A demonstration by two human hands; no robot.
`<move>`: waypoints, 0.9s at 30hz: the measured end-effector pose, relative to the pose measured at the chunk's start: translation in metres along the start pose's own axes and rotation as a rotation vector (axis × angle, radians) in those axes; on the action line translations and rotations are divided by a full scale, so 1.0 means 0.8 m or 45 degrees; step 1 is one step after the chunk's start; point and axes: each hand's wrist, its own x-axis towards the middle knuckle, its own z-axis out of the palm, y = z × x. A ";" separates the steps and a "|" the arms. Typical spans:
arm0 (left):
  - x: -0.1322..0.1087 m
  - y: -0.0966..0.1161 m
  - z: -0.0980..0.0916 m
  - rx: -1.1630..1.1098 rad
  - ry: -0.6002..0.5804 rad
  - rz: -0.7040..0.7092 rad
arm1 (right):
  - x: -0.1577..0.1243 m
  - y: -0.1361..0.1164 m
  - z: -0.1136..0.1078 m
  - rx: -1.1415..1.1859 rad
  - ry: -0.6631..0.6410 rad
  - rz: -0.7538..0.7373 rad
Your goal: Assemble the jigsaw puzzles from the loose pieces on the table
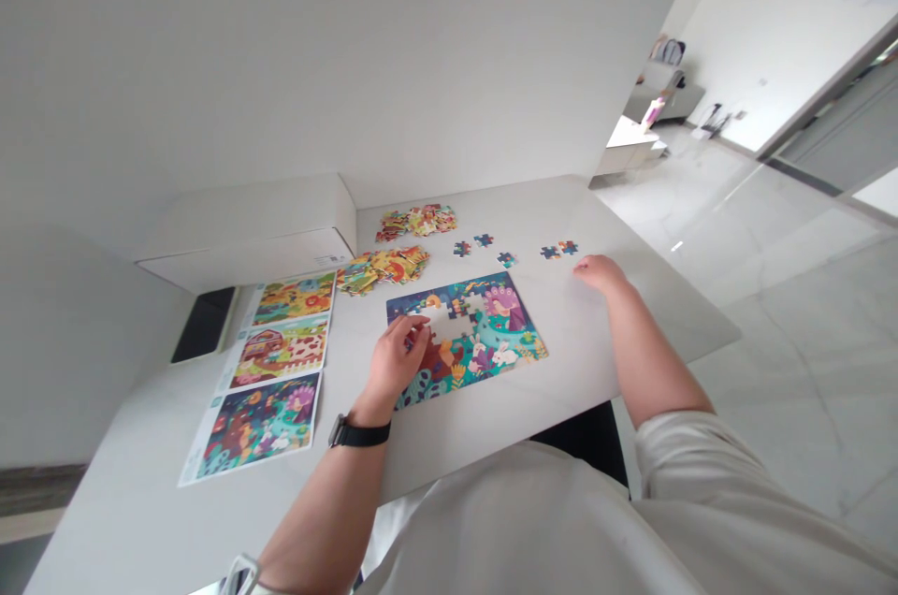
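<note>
A colourful jigsaw puzzle [484, 328] lies partly assembled on the white table [561, 389], with a white gap near its upper middle. My left hand [397, 356] rests on the puzzle's left side, fingers curled in a pinch at the gap; what they hold is too small to name. My right hand [600, 274] lies on the table right of the puzzle, fingers curled down, nearest to two loose blue pieces [559, 250]. Three more loose blue pieces [483, 248] lie just beyond the puzzle.
A reference sheet [270, 370] with three pictures lies left of the puzzle. Two heaps of pieces [384, 268] [417, 221] sit behind it, beside a white box [253, 235]. A black tablet [203, 324] lies at the far left. The table's right edge drops to a tiled floor.
</note>
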 end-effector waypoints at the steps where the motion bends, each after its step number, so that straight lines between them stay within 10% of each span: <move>1: 0.000 0.000 0.000 0.003 0.006 -0.005 | 0.009 0.002 -0.002 0.005 0.042 0.045; 8: 0.002 -0.006 -0.002 0.028 0.030 -0.067 | 0.058 -0.016 -0.004 0.017 0.181 0.108; 15: 0.003 0.001 -0.008 0.007 0.071 -0.120 | 0.097 -0.019 -0.026 0.060 -0.037 0.050; 27: 0.005 -0.003 -0.004 -0.292 0.216 -0.287 | 0.042 0.004 0.012 0.412 0.437 0.156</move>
